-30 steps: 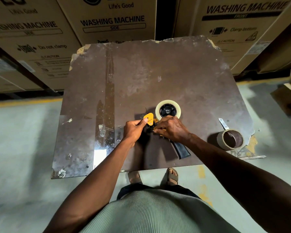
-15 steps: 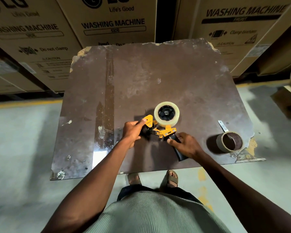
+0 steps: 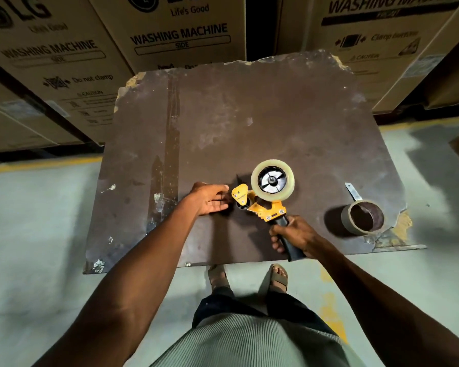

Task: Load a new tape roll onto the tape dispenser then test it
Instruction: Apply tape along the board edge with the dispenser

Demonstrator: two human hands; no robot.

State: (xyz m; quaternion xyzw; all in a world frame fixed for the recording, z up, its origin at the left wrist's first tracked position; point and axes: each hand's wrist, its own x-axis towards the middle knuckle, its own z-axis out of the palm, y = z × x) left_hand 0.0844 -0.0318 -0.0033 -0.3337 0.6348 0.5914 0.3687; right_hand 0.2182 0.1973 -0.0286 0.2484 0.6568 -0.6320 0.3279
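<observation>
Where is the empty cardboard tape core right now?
In the head view, the empty core sits on the board's near right corner, right of the tape dispenser held by the right hand, touching neither.

This looks like an appliance warehouse or stockroom. Tall brown cardboard cartons printed "WASHING MACHINE" (image 3: 180, 35) stand stacked just behind a worn, chipped dark-brown board worktop (image 3: 223, 123). Under the worktop lies a grey concrete floor with painted yellow lines (image 3: 37, 168).
</observation>
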